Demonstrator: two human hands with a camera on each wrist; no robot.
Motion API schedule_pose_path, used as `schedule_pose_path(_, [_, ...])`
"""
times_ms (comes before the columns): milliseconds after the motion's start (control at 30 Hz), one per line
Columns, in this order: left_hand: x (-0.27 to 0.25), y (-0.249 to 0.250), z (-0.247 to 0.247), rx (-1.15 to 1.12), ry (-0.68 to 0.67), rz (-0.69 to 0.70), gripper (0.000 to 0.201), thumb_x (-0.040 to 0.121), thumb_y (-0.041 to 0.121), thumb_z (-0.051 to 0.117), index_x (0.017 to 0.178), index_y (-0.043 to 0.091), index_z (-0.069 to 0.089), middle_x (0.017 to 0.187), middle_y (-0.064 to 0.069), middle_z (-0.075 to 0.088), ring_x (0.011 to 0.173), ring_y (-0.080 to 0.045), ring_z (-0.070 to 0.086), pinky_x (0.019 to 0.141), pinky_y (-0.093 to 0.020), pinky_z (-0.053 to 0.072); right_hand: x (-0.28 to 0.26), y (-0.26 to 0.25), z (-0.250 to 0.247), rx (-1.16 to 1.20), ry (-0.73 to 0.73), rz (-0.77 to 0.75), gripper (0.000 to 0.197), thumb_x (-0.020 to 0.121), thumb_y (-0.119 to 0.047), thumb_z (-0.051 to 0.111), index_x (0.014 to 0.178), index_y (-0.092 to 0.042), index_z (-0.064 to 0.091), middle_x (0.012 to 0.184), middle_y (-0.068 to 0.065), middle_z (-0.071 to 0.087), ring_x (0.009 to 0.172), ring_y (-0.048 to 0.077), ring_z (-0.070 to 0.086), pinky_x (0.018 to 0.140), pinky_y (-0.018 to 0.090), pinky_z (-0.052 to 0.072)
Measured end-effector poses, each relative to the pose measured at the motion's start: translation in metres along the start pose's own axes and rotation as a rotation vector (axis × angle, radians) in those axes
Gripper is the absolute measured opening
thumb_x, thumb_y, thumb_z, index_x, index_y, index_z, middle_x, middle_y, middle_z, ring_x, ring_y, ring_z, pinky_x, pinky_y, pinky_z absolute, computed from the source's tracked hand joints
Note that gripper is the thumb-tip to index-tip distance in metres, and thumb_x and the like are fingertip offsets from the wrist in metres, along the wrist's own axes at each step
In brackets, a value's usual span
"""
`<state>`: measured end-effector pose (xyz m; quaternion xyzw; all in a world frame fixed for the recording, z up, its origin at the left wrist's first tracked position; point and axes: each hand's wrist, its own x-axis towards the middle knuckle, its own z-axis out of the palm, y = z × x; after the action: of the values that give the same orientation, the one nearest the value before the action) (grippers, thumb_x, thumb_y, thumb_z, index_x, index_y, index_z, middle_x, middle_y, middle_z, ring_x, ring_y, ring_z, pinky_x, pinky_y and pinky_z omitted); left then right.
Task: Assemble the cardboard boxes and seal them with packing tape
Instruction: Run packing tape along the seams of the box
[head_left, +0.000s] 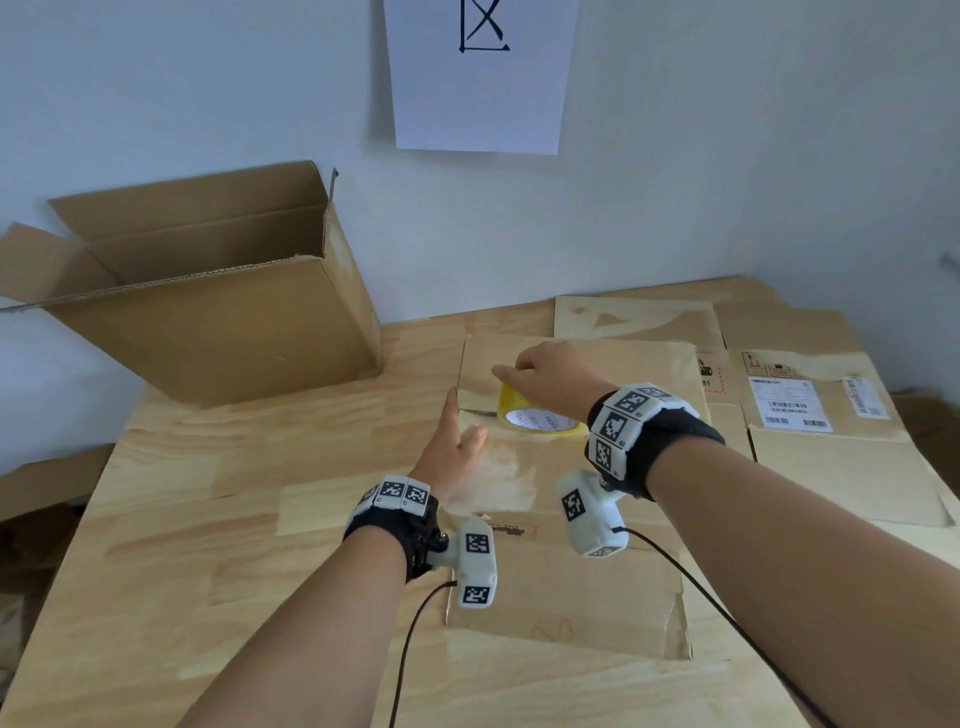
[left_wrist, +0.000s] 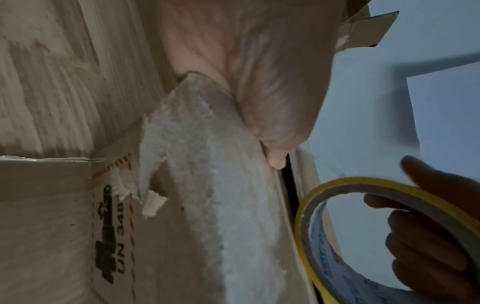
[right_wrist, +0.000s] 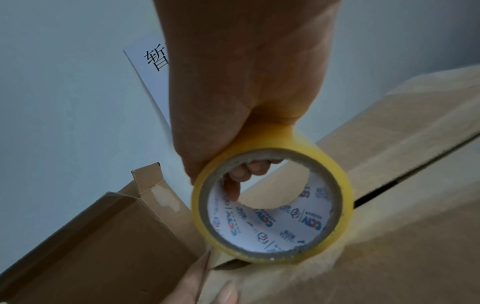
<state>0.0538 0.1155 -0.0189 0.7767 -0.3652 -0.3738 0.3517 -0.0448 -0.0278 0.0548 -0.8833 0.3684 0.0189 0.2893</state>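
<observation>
A closed cardboard box lies in front of me on the wooden table, its top marked by a torn white patch. My left hand presses flat on the top at its left edge, fingers straight, beside the dark seam between the flaps. My right hand grips a yellow roll of packing tape, fingers hooked through its core, and holds it down on the seam. The wrist views show the roll up close and its rim just right of my left hand.
An open, upright cardboard box stands at the back left against the wall. Flattened boxes with shipping labels are spread over the right of the table. A white paper sheet hangs on the wall. Wrist cables trail toward me.
</observation>
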Motion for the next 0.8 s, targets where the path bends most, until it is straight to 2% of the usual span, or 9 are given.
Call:
schedule_pose_path(100, [-0.001, -0.002, 0.001, -0.006, -0.015, -0.002, 0.072, 0.101, 0.028, 0.039, 0.151, 0.019, -0.012, 0.160, -0.005, 0.001, 0.146, -0.017, 0.011, 0.114, -0.029, 0.014, -0.005, 0.006, 0.000, 0.080, -0.024, 0.020, 0.057, 0.089, -0.059, 0.045, 0.073, -0.007, 0.059, 0.064, 0.002, 0.049, 0.063, 0.018, 0.048, 0.059, 0.028, 0.038])
schedule_pose_path(200, [-0.003, -0.003, 0.002, -0.009, -0.009, 0.028, 0.073, 0.101, 0.028, 0.040, 0.150, 0.021, -0.013, 0.160, -0.002, -0.002, 0.146, -0.014, 0.007, 0.114, -0.025, 0.011, -0.010, 0.008, -0.004, 0.085, -0.025, 0.018, 0.059, 0.089, -0.060, 0.044, 0.070, -0.006, 0.058, 0.061, 0.001, 0.047, 0.061, 0.017, 0.047, 0.058, 0.028, 0.036])
schedule_pose_path(267, [-0.002, -0.003, 0.001, -0.009, -0.002, 0.054, 0.072, 0.101, 0.026, 0.040, 0.151, 0.019, -0.012, 0.160, 0.001, -0.005, 0.146, -0.010, 0.003, 0.113, -0.022, 0.007, -0.013, 0.007, -0.008, 0.132, -0.020, 0.005, 0.054, 0.092, -0.053, 0.046, 0.058, -0.011, 0.042, 0.056, 0.000, 0.037, 0.055, 0.016, 0.038, 0.052, 0.028, 0.028])
schedule_pose_path(333, [-0.003, -0.003, 0.002, -0.006, 0.007, 0.087, 0.070, 0.101, 0.024, 0.039, 0.151, 0.020, -0.011, 0.159, 0.005, -0.005, 0.145, -0.007, 0.002, 0.114, -0.021, 0.006, -0.015, 0.006, -0.014, 0.190, -0.020, -0.009, 0.050, 0.095, -0.043, 0.047, 0.057, -0.015, 0.029, 0.056, 0.000, 0.029, 0.052, 0.016, 0.029, 0.049, 0.029, 0.021])
schedule_pose_path(433, [-0.004, -0.003, 0.004, -0.010, 0.041, 0.136, 0.064, 0.102, 0.020, 0.037, 0.151, 0.024, -0.003, 0.159, 0.008, 0.002, 0.146, -0.007, 0.006, 0.115, -0.018, 0.007, -0.017, 0.007, -0.016, 0.190, -0.006, -0.025, 0.046, 0.095, -0.036, 0.049, 0.058, -0.014, 0.031, 0.056, 0.000, 0.028, 0.052, 0.015, 0.028, 0.048, 0.027, 0.020])
schedule_pose_path(533, [-0.004, -0.007, 0.006, -0.007, 0.085, 0.115, 0.056, 0.103, 0.023, 0.033, 0.152, 0.026, 0.005, 0.158, 0.001, 0.018, 0.143, -0.021, 0.020, 0.117, -0.027, 0.016, -0.019, 0.006, -0.015, 0.153, 0.039, -0.032, 0.043, 0.093, -0.037, 0.049, 0.060, -0.012, 0.040, 0.055, 0.000, 0.031, 0.052, 0.015, 0.031, 0.047, 0.026, 0.022])
schedule_pose_path(567, [-0.004, -0.008, 0.007, -0.009, 0.092, 0.120, 0.055, 0.103, 0.023, 0.032, 0.152, 0.026, 0.007, 0.158, 0.001, 0.019, 0.143, -0.021, 0.021, 0.117, -0.026, 0.015, -0.020, 0.005, -0.016, 0.153, 0.047, -0.032, 0.041, 0.093, -0.037, 0.050, 0.062, -0.011, 0.042, 0.055, 0.000, 0.032, 0.053, 0.015, 0.032, 0.047, 0.026, 0.023])
schedule_pose_path(667, [-0.004, -0.007, 0.009, -0.037, 0.091, 0.147, 0.054, 0.101, 0.026, 0.026, 0.152, 0.020, 0.008, 0.159, 0.005, 0.011, 0.145, -0.005, 0.010, 0.113, -0.014, 0.007, -0.021, 0.005, -0.017, 0.141, 0.048, -0.028, 0.042, 0.093, -0.037, 0.049, 0.060, -0.013, 0.039, 0.054, -0.001, 0.031, 0.051, 0.013, 0.031, 0.047, 0.026, 0.022])
schedule_pose_path(800, [0.000, -0.008, 0.007, -0.091, 0.085, 0.124, 0.067, 0.088, 0.038, 0.019, 0.152, 0.020, 0.008, 0.159, 0.007, 0.009, 0.144, -0.001, 0.007, 0.114, -0.017, 0.006, -0.021, 0.006, -0.013, 0.141, 0.044, -0.044, 0.043, 0.093, -0.039, 0.048, 0.059, -0.015, 0.036, 0.052, -0.002, 0.029, 0.049, 0.014, 0.030, 0.047, 0.027, 0.021])
